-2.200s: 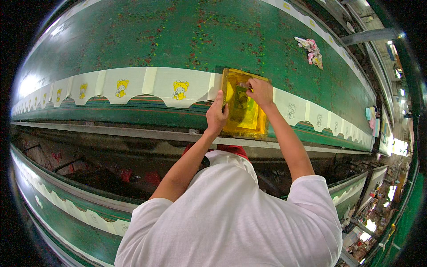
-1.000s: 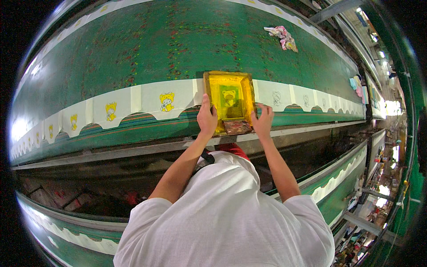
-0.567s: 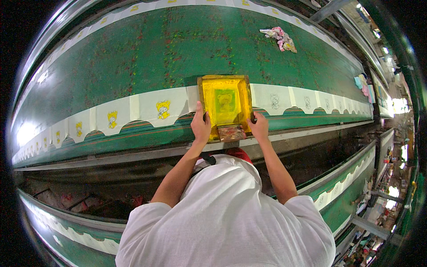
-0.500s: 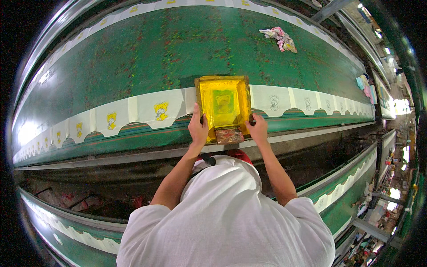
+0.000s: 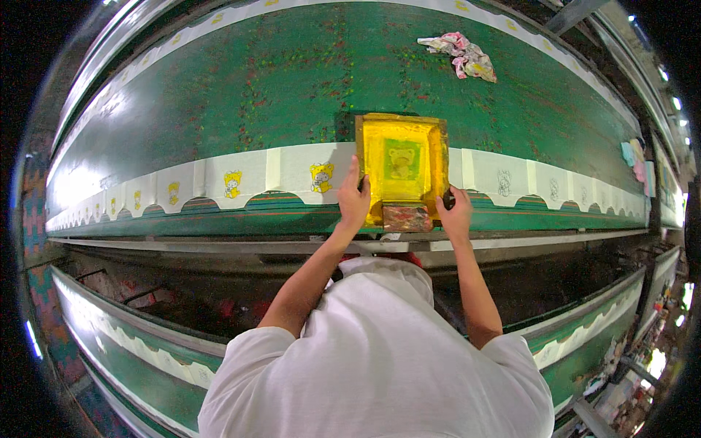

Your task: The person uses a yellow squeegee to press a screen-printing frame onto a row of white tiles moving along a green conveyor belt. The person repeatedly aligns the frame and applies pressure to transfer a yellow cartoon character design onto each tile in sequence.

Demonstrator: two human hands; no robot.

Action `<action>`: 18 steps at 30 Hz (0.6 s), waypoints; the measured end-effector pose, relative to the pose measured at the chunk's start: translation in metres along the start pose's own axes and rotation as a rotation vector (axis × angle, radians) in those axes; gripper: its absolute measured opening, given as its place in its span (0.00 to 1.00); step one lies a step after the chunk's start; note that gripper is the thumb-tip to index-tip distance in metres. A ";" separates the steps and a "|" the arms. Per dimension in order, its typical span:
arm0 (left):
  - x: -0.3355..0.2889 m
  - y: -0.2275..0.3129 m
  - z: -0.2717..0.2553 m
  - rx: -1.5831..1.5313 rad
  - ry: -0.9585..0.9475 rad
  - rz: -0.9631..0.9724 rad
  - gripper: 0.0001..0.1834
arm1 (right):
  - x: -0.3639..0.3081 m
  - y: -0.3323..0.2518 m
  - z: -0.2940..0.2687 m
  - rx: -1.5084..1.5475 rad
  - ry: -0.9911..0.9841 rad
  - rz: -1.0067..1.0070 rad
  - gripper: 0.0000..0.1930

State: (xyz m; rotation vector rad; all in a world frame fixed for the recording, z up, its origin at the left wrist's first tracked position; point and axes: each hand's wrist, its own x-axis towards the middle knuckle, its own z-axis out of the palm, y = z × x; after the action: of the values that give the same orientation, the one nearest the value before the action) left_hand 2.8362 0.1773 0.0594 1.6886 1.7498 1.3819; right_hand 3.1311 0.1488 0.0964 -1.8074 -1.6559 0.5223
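Observation:
A yellow-stained screen-printing frame [image 5: 441, 157] lies over the white cloth strip on the green table, a pale bear figure showing in its mesh. My left hand [image 5: 354, 199] grips its left side, fingers stretched along the outer edge. At the near right corner my right hand [image 5: 456, 212] holds the other side between thumb and fingers. A block stained red and brown, like a squeegee [image 5: 407, 218], rests at the frame's near end, between my hands. Left of the frame, the strip bears yellow bear prints [image 5: 321, 177]; to its right are outline-only prints [image 5: 504, 182].
Farther back on the long green table [image 5: 292, 80] lies a crumpled, stained rag [image 5: 464, 57]. Colourful cloths [image 5: 637, 160] hang at the right end. A metal rail [image 5: 292, 246] runs along the near edge. Behind me stands another green table [image 5: 131, 321] with a white strip.
The view has shifted, so strip, frame and hands appear farther right. Relative to the strip, the frame sits slightly more left, and a bit of cloth shows on its right. Both hands keep their hold.

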 end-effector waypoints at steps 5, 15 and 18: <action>-0.019 0.021 0.027 -0.016 -0.085 -0.112 0.37 | -0.003 0.041 -0.023 -0.020 0.032 -0.131 0.27; -0.048 0.038 0.054 0.022 -0.095 -0.136 0.38 | -0.014 0.076 -0.035 0.030 0.111 -0.075 0.25; -0.052 0.040 0.058 0.015 -0.102 -0.138 0.38 | -0.017 0.084 -0.040 0.068 0.074 -0.051 0.26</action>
State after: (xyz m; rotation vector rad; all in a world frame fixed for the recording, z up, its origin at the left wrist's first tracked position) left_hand 2.9168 0.1461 0.0459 1.5838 1.7878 1.2046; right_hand 3.2168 0.1240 0.0667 -1.7105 -1.6108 0.4775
